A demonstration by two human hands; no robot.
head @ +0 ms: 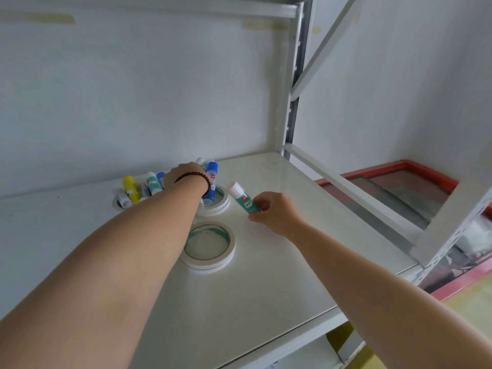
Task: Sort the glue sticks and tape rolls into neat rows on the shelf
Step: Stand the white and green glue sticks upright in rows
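Observation:
A white shelf board holds a jumble of glue sticks at the back left: a yellow one, a teal and white one and a blue one among them. My left hand, with a dark bead bracelet on the wrist, reaches into this pile; its fingers are hidden behind the hand. My right hand holds a teal and white glue stick tilted above the board. A double white tape roll lies flat in the middle. Another tape roll lies behind it, under the blue stick.
A third tape roll lies under the left sticks. White metal shelf posts and a diagonal brace stand at the right. A side rail bounds the board's right edge. A red-framed surface lies beyond.

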